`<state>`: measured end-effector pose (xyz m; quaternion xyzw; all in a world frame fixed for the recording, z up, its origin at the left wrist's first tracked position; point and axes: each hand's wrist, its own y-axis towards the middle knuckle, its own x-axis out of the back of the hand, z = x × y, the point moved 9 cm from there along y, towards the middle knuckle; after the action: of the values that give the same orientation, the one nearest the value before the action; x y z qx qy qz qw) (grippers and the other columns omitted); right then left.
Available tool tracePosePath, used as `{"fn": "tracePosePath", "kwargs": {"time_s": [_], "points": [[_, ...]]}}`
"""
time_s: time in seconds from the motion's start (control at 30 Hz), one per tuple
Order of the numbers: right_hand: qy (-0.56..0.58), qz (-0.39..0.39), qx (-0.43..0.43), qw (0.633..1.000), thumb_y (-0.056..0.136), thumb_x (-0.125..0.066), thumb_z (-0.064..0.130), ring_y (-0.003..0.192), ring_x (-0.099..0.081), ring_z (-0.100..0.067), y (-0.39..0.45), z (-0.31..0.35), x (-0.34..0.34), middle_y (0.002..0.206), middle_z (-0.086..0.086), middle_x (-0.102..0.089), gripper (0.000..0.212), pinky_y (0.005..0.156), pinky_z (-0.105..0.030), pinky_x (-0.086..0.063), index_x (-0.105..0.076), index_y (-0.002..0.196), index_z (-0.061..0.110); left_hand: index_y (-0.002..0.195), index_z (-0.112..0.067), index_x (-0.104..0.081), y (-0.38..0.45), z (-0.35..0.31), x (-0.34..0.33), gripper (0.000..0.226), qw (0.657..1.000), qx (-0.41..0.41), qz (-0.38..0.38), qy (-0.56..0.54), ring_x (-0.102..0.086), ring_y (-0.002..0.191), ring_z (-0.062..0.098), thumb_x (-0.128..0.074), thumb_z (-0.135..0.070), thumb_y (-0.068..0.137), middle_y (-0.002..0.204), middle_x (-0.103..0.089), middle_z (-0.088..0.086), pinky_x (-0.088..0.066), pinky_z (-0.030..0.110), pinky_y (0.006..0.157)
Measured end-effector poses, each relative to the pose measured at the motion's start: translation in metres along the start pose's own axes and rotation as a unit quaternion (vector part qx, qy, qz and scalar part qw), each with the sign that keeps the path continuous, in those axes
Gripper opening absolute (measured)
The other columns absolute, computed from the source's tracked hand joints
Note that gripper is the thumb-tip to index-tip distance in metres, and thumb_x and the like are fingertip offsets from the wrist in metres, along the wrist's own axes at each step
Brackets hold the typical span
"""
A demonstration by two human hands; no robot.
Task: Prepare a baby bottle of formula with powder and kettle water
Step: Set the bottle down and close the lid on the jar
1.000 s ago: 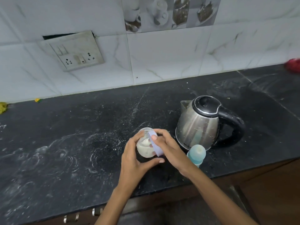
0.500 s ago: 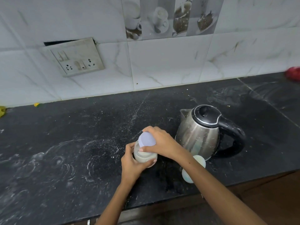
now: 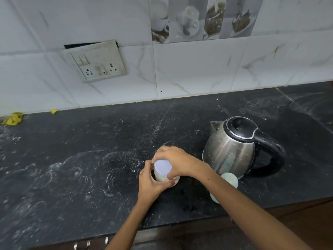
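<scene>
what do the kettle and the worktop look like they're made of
Kettle: the body looks like brushed stainless steel, since it shines and mirrors nearby things; lid and handle look like black plastic, smooth and matt. Worktop: probably polished dark stone, perhaps granite, speckled with a slight sheen, dusted with white powder.

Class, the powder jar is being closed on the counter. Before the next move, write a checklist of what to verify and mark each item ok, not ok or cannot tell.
1. Jar steadied: ok, left hand grips its side.
2. Lid on the jar: ok, it sits on top under the right hand.
3. Lid fully tight: cannot tell.
4. Kettle within reach, lid shut: ok, it stands upright just right of the jar.
5. Bottle ready: cannot tell, the right forearm hides most of it.
6. Water in the kettle: cannot tell.
</scene>
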<state>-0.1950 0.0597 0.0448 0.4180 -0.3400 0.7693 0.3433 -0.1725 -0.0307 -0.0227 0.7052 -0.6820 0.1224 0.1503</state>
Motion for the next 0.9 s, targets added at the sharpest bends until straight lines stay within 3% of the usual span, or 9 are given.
{"fn": "tracePosePath", "kwargs": {"time_s": [0.13, 0.27, 0.37, 0.47, 0.53, 0.6, 0.67, 0.8, 0.9], "points": [[-0.014, 0.024, 0.004, 1.000, 0.057, -0.080, 0.004, 0.113, -0.053, -0.019, 0.007, -0.001, -0.001, 0.125, 0.007, -0.052, 0.070, 0.088, -0.041, -0.052, -0.063, 0.118, 0.032, 0.091, -0.026, -0.049, 0.000, -0.001, 0.000, 0.067, 1.000, -0.011, 0.000, 0.009, -0.062, 0.080, 0.006, -0.094, -0.029, 0.043, 0.083, -0.065, -0.010, -0.049, 0.022, 0.066], [-0.135, -0.064, -0.117, 0.982, 0.069, -0.073, 0.059, 0.099, -0.062, -0.030, 0.001, -0.002, 0.013, 0.116, -0.011, -0.056, 0.073, 0.074, -0.035, -0.046, -0.053, 0.124, 0.016, 0.095, -0.024, -0.051, -0.001, -0.001, 0.000, 0.069, 1.000, -0.006, 0.002, -0.008, -0.064, 0.078, 0.004, -0.091, -0.035, 0.040, 0.084, -0.068, -0.008, -0.048, 0.018, 0.063], [-0.167, -0.091, -0.206, 0.960, 0.069, -0.049, 0.084, 0.083, -0.065, -0.026, -0.010, -0.011, 0.023, 0.093, -0.008, -0.064, 0.083, 0.060, -0.030, -0.039, -0.058, 0.100, 0.008, 0.095, -0.023, -0.050, -0.001, -0.005, 0.000, 0.069, 1.000, -0.012, 0.003, -0.002, -0.063, 0.082, 0.000, -0.089, -0.038, 0.040, 0.085, -0.067, -0.012, -0.044, 0.012, 0.062], [-0.124, -0.103, -0.236, 0.958, 0.073, -0.045, 0.083, 0.070, -0.058, -0.023, -0.026, -0.026, 0.036, 0.069, -0.001, -0.053, 0.072, 0.051, -0.027, -0.033, -0.050, 0.067, 0.012, 0.097, -0.024, -0.051, 0.000, -0.005, 0.000, 0.069, 1.000, -0.018, 0.005, 0.005, -0.063, 0.087, 0.000, -0.093, -0.029, 0.043, 0.090, -0.068, -0.012, -0.045, 0.010, 0.065], [-0.068, -0.111, -0.186, 0.974, 0.073, -0.064, 0.069, 0.092, -0.060, -0.026, -0.029, -0.026, 0.034, 0.098, -0.004, -0.059, 0.060, 0.066, -0.030, -0.044, -0.059, 0.095, 0.013, 0.098, -0.026, -0.051, 0.000, -0.004, 0.001, 0.070, 1.000, -0.017, 0.005, 0.006, -0.063, 0.088, 0.000, -0.094, -0.029, 0.043, 0.091, -0.068, -0.012, -0.046, 0.011, 0.067], [-0.002, -0.044, -0.090, 0.995, 0.071, -0.077, 0.043, 0.127, -0.045, -0.023, -0.024, -0.013, 0.016, 0.140, -0.003, -0.044, 0.073, 0.096, -0.036, -0.044, -0.047, 0.134, 0.023, 0.097, -0.028, -0.051, 0.000, -0.004, 0.000, 0.069, 1.000, -0.019, 0.004, 0.007, -0.062, 0.086, 0.002, -0.093, -0.034, 0.042, 0.090, -0.068, -0.012, -0.044, 0.012, 0.066], [-0.004, 0.001, -0.033, 0.999, 0.071, -0.078, 0.027, 0.137, -0.036, -0.021, -0.018, -0.004, -0.001, 0.152, -0.002, -0.033, 0.080, 0.105, -0.036, -0.040, -0.041, 0.142, 0.028, 0.094, -0.029, -0.050, 0.001, -0.003, 0.000, 0.068, 1.000, -0.022, 0.003, 0.012, -0.061, 0.083, 0.002, -0.092, -0.034, 0.041, 0.087, -0.066, -0.013, -0.043, 0.013, 0.064], [-0.173, -0.083, -0.165, 0.968, 0.076, -0.058, 0.070, 0.099, -0.062, -0.027, -0.017, -0.009, 0.016, 0.117, -0.012, -0.058, 0.077, 0.069, -0.034, -0.043, -0.050, 0.123, 0.009, 0.095, -0.028, -0.050, 0.000, -0.005, 0.000, 0.069, 1.000, -0.015, 0.006, 0.008, -0.063, 0.079, -0.001, -0.093, -0.031, 0.041, 0.083, -0.067, -0.014, -0.045, 0.013, 0.061], [-0.159, -0.119, -0.227, 0.954, 0.075, -0.046, 0.081, 0.092, -0.064, -0.025, -0.026, -0.019, 0.026, 0.106, -0.008, -0.064, 0.082, 0.064, -0.031, -0.038, -0.055, 0.109, 0.007, 0.095, -0.027, -0.049, 0.000, -0.005, -0.001, 0.070, 1.000, -0.017, 0.011, 0.016, -0.062, 0.085, 0.000, -0.095, -0.030, 0.043, 0.088, -0.066, -0.013, -0.045, 0.012, 0.063]]}}
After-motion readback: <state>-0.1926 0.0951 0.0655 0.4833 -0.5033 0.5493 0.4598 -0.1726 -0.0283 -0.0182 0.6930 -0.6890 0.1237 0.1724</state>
